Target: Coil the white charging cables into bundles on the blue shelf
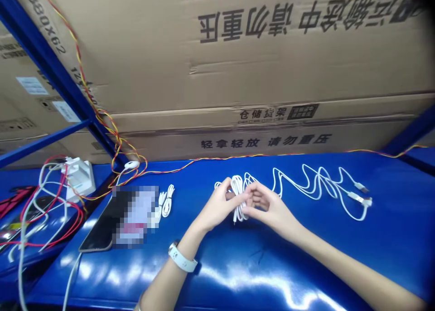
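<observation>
仓储货架 on middle carton [190, 119]; 轻拿轻放 on lower carton [163, 144]

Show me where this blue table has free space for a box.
Free: the glossy blue table's near strip between the white wristwatch and the right forearm, and its right end beyond the long white cable. Crowded: around the dark flat phone and red wires.

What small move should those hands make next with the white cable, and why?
Probably pull in another loop: both the left hand and right hand pinch a small coil, while much cable lies loose on the blue table.
</observation>
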